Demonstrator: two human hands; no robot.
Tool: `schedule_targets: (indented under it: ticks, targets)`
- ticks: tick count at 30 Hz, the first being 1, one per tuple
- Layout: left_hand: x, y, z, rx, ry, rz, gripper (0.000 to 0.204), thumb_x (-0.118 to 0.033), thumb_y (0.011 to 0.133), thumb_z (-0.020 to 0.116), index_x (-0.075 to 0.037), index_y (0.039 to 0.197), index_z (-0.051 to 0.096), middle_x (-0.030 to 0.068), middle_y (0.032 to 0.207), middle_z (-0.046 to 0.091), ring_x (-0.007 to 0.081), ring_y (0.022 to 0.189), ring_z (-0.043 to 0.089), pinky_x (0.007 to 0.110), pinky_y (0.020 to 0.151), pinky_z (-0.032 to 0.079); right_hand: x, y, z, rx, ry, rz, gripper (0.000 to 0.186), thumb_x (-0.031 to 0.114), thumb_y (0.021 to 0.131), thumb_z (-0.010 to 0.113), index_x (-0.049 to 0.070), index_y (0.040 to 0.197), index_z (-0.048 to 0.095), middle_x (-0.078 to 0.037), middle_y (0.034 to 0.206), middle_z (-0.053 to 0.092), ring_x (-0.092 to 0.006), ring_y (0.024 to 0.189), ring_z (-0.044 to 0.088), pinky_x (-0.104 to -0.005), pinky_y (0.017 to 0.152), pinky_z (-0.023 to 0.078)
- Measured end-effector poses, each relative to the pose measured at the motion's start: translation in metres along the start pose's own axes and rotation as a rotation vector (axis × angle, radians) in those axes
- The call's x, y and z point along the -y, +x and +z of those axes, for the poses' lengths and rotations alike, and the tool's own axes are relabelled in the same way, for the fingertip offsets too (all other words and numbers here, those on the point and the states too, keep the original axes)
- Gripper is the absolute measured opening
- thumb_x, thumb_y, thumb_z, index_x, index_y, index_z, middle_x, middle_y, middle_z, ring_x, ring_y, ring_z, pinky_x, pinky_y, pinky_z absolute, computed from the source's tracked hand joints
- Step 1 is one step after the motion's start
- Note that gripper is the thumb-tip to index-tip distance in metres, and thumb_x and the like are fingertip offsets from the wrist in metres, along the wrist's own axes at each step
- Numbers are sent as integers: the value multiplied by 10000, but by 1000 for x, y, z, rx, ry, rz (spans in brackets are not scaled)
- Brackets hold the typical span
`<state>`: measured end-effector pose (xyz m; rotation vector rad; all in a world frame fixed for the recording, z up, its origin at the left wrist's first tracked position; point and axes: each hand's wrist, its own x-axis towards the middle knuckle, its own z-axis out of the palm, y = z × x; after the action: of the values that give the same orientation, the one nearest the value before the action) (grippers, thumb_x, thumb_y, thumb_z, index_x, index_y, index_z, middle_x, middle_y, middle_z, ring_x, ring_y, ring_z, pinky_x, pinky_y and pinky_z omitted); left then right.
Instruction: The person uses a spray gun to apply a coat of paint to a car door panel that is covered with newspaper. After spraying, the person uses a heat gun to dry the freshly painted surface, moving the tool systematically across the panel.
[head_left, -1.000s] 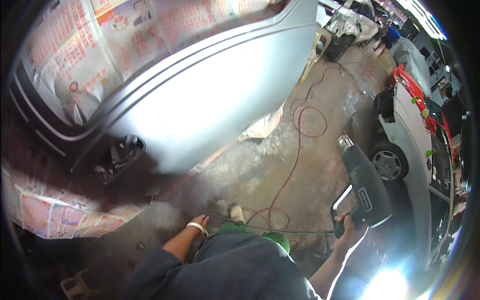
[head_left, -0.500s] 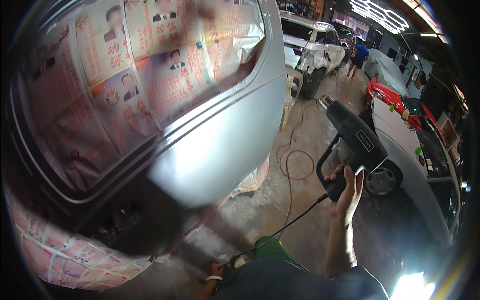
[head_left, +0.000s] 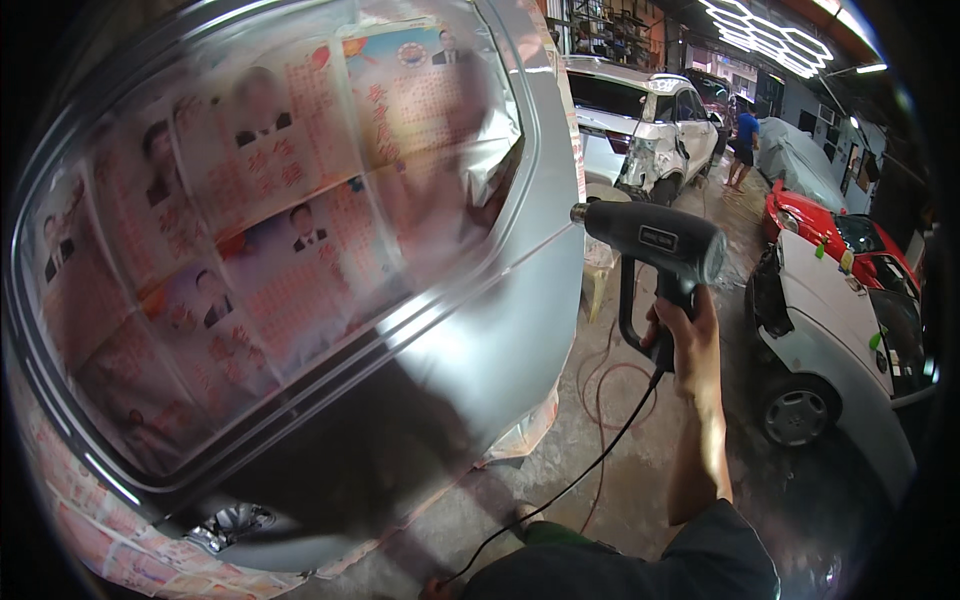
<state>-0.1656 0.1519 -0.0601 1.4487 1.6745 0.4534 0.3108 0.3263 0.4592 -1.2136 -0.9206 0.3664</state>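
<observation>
My right hand grips the handle of a black heat gun, held up at chest height with its nozzle pointing left at the edge of a silver car body. The car's window is masked with newspaper sheets. A black cord hangs from the gun's handle down toward my body. My left hand is out of sight.
A white car stands behind, a red car and a white car with a wheel on the right. A person in blue stands far back. A red cable loops on the wet concrete floor.
My view has tilted up from the floor to the car's side. My right hand has raised the heat gun and turned its nozzle toward the silver panel. My left hand has dropped out of view.
</observation>
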Motion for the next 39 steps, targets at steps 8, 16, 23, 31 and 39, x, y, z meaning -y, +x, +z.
schedule_targets:
  ticks: [8,16,23,31,39]
  targets:
    - [-121,14,0,-147,-131,278,246,-316,954,609,-85,970,694,122,830,652,259,737,606,398,711,499,-26,219,-27,152,84,-36,305,172,909,657,-3,1118,519,-110,797,622,-175,540,598,-316,492,495]
    - [-296,-8,-45,-58,-209,94,299,-349,945,643,-61,865,636,66,675,505,180,642,487,369,619,421,10,327,26,139,225,-216,302,200,920,666,8,1121,546,-89,817,630,-149,622,613,-308,532,538]
    - [-374,-25,-71,29,-454,18,264,-321,959,640,-70,880,618,-1,682,485,136,620,454,328,583,396,72,387,89,44,420,-509,258,147,907,672,34,1082,519,-64,779,624,-153,590,611,-296,543,513]
    - [-375,-32,-78,175,-1063,270,249,-251,1035,560,-13,1107,560,-27,655,484,72,527,406,241,488,320,140,433,180,-84,405,-667,383,209,899,711,-22,1103,482,-91,770,636,-167,614,638,-321,555,516]
    - [-400,-45,-90,219,-1151,374,171,-172,1033,516,-18,1098,552,-17,668,458,73,558,396,241,521,332,190,468,220,32,407,-646,417,227,859,751,-44,1071,515,-96,753,643,-183,563,633,-326,521,505]
